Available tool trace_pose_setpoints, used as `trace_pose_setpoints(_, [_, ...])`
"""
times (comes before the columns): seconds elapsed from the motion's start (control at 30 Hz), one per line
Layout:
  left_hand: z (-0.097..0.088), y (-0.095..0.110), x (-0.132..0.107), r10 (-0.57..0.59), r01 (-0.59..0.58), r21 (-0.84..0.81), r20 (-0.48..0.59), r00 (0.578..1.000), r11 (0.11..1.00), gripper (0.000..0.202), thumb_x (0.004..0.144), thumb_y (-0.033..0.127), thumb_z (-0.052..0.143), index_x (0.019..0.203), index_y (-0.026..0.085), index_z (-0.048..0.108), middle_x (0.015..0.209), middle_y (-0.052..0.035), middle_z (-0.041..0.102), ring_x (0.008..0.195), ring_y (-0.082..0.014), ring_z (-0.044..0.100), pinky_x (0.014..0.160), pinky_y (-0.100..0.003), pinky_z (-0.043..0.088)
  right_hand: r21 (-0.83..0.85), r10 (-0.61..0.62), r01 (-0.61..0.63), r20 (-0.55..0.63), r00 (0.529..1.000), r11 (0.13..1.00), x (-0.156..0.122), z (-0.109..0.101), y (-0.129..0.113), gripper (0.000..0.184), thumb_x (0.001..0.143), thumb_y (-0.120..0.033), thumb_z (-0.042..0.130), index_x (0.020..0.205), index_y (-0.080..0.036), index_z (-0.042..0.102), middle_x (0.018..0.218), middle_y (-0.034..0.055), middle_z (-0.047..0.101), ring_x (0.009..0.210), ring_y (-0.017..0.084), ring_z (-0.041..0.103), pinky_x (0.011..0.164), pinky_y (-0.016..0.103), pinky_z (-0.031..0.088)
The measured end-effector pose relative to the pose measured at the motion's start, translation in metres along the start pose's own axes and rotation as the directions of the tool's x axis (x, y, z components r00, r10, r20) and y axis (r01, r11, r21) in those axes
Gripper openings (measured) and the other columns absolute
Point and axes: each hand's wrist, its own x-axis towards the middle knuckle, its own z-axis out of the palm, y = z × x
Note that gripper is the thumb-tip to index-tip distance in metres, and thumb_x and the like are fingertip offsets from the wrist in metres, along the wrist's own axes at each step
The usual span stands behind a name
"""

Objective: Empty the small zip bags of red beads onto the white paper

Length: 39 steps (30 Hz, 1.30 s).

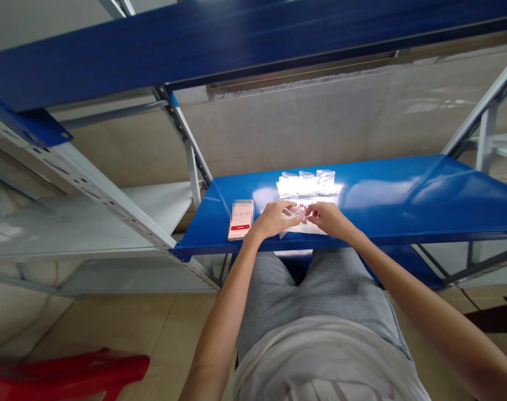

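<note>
Where left hand (pixel 272 219) and right hand (pixel 330 217) pinch, small bag (pixel 301 212), perhaps pink-filled.

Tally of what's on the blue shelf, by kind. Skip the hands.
Clear bags: 3, in a row at the back
Phone: 1
White sheet: 1
Pink item: 1, pinched between left hand and right hand, too small to identify
Total: 6

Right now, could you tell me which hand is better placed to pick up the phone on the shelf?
Left, probably. The left hand lies right beside the phone; the right hand sits farther off, across the small bag both pinch.
</note>
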Motion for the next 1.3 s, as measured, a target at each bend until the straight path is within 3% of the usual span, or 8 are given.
trace_pose_setpoints(0.2, [-0.001, 0.0, 0.0, -0.027, 0.027, 0.009, 0.001, 1.0, 1.0, 0.051, 0.084, 0.044, 0.076, 0.125, 0.015, 0.071, 0.121, -0.011, 0.076, 0.106, -0.0251, 0.073, 0.092, -0.033, 0.057, -0.056, 0.011, -0.009, 0.037, 0.999, 0.998, 0.0, 0.01, -0.002, 0.009, 0.087, -0.022, 0.07, 0.084, -0.015, 0.076, 0.08, 0.0073, 0.073, 0.071, 0.018, 0.061, 0.066, 0.027, 0.037])
trace_pose_setpoints(0.77, [0.001, -0.003, 0.001, -0.005, 0.005, 0.014, 0.018, 1.0, 1.0, 0.051, 0.084, 0.047, 0.075, 0.125, 0.017, 0.071, 0.122, -0.0108, 0.075, 0.104, -0.0247, 0.072, 0.087, -0.032, 0.056, -0.084, -0.024, 0.027, 0.036, 0.999, 0.996, 0.0, 0.009, -0.002, 0.013, 0.086, -0.017, 0.064, 0.079, -0.016, 0.075, 0.077, 0.008, 0.073, 0.071, 0.019, 0.06, 0.067, 0.029, 0.036])
trace_pose_setpoints(0.9, [0.004, -0.004, 0.002, 0.015, -0.015, -0.006, 0.002, 1.0, 1.0, 0.05, 0.084, 0.049, 0.075, 0.123, 0.018, 0.072, 0.12, -0.0101, 0.075, 0.102, -0.0235, 0.072, 0.087, -0.032, 0.056, -0.001, 0.0, 0.0, -0.032, 0.999, 1.0, 0.001, -0.005, 0.002, 0.014, 0.085, -0.016, 0.062, 0.079, -0.016, 0.075, 0.075, 0.0067, 0.072, 0.067, 0.017, 0.059, 0.065, 0.028, 0.037])
trace_pose_setpoints(1.07, [0.011, -0.004, 0.003, 0.052, -0.052, -0.025, -0.009, 0.999, 0.998, 0.05, 0.085, 0.048, 0.074, 0.124, 0.016, 0.071, 0.117, -0.0107, 0.076, 0.096, -0.0219, 0.071, 0.083, -0.032, 0.055, 0.169, 0.077, -0.044, -0.195, 0.978, 0.985, 0.002, -0.024, -0.001, 0.015, 0.085, -0.027, 0.064, 0.082, -0.017, 0.075, 0.065, 0.0023, 0.066, 0.062, 0.016, 0.055, 0.062, 0.028, 0.036])
trace_pose_setpoints(1.3, [0.013, 0.0, 0.003, 0.127, -0.126, -0.022, 0.014, 0.992, 0.992, 0.038, 0.089, 0.043, 0.071, 0.118, 0.02, 0.073, 0.104, -0.0061, 0.077, 0.09, -0.02, 0.07, 0.078, -0.03, 0.053, 0.364, 0.006, 0.03, -0.097, 0.995, 0.931, 0.001, -0.018, -0.02, 0.028, 0.087, -0.041, 0.062, 0.083, -0.018, 0.076, 0.068, 0.0034, 0.069, 0.064, 0.017, 0.054, 0.062, 0.03, 0.037])
